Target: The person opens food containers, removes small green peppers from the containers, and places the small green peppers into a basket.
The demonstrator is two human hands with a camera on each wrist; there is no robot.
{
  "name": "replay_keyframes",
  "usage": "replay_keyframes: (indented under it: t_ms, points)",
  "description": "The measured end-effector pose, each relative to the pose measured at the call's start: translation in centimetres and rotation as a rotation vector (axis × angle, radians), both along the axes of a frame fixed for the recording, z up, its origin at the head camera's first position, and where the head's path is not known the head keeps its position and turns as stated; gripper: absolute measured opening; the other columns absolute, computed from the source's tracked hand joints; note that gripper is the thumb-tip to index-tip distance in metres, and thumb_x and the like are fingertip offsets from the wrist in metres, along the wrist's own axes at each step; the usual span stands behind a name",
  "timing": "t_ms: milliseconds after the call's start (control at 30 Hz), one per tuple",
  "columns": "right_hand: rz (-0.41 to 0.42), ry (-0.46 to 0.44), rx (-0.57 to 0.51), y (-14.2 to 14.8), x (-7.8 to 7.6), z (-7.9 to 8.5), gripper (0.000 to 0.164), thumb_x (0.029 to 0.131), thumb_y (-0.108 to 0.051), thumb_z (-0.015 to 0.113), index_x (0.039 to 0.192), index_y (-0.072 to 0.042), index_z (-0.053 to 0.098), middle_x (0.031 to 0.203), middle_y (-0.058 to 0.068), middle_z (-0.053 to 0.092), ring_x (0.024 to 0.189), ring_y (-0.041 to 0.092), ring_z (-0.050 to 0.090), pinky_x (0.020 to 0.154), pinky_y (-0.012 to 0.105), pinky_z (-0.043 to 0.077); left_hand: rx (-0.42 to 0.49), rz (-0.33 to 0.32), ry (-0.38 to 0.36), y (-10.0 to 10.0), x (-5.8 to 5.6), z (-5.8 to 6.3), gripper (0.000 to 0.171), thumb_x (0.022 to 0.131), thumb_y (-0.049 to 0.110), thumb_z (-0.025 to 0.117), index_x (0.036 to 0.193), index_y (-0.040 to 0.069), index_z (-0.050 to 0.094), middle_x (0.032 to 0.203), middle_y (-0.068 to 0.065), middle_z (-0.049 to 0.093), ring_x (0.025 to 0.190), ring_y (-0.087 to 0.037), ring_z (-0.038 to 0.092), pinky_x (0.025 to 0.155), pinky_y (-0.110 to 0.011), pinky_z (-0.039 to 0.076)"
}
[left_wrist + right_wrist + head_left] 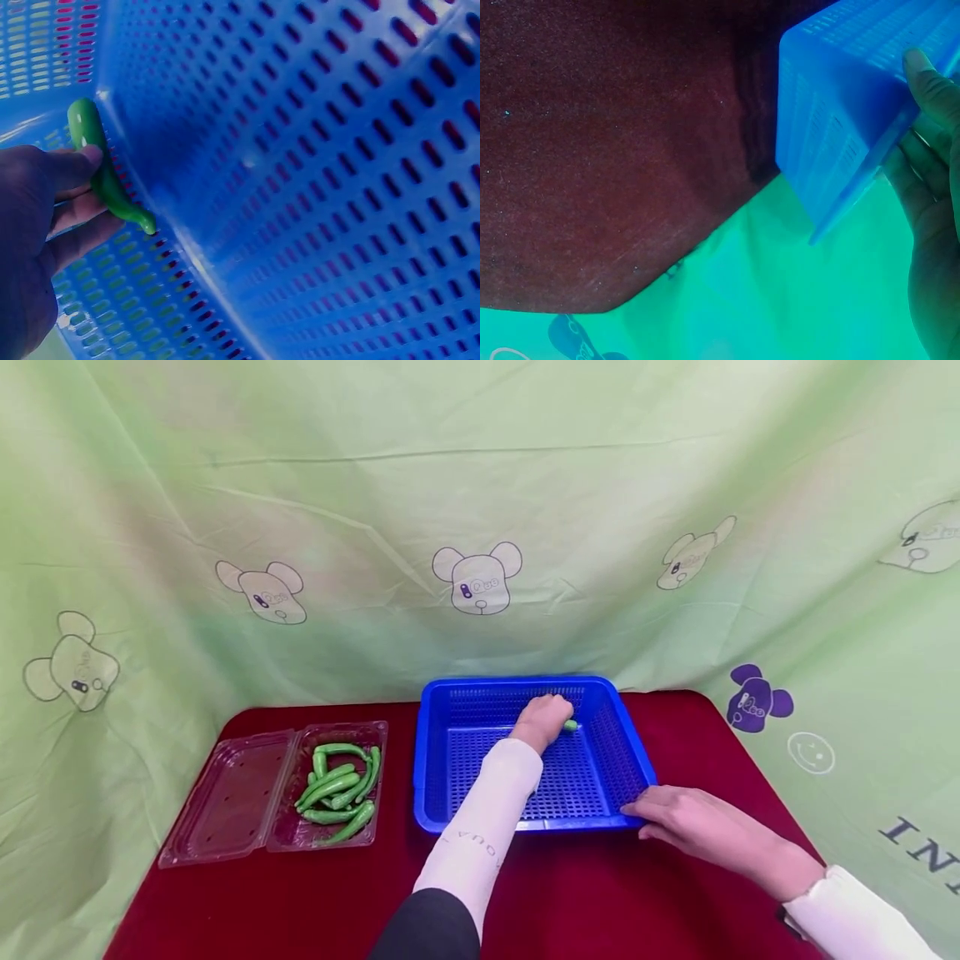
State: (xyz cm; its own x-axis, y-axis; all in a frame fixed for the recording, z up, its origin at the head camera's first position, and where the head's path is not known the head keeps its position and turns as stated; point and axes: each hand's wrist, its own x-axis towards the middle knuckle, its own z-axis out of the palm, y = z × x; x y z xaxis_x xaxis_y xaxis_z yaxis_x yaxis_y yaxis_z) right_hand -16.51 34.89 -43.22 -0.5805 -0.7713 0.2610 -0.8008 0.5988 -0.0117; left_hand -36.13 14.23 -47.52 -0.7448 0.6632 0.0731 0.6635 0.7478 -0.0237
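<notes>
Inside the blue plastic basket (517,682), my left hand (545,722) pinches a green chili pepper (114,193) between thumb and fingers. The pepper lies close to the basket's floor and wall; in the head view only its tip shows past the hand. At the basket's near right corner, my right hand (697,820) grips the rim, thumb on one side and fingers on the other, as the right wrist view shows. To the left, a clear plastic box (279,837) with its lid folded open holds several more green chili peppers (330,788).
A dark red cloth (315,906) covers the table. Green curtains (360,635) printed with bear heads hang behind it and at both sides. The box's flat lid (232,802) lies toward the table's left edge.
</notes>
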Motion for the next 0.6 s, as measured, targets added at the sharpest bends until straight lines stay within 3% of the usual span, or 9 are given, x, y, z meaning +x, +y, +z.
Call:
replay_keyframes:
  t_ms: [267,600]
  points:
    - [0.010,-0.008,-0.012,0.0,-0.1,-0.1,0.038,0.077,-0.014,0.087,0.112,-0.018,0.072,0.095,-0.015,0.068,0.084,-0.001,0.063,0.078,0.008,0.050,-0.008,-0.014,0.014,-0.2,0.5,-1.4,0.020,0.097,0.012,0.057,0.094,0.020,0.075,0.107,0.000,0.076,0.097,-0.020,0.070,0.086,-0.034,0.059]
    - [0.000,-0.011,-0.011,0.0,-0.1,-0.2,0.039,0.076,-0.013,0.087,0.112,-0.018,0.072,0.095,-0.014,0.069,0.085,-0.001,0.063,0.078,0.009,0.051,0.018,-0.015,0.013,-0.2,0.4,-1.1,0.017,0.095,0.013,0.059,0.088,0.019,0.074,0.104,0.000,0.076,0.094,-0.020,0.070,0.084,-0.034,0.059]
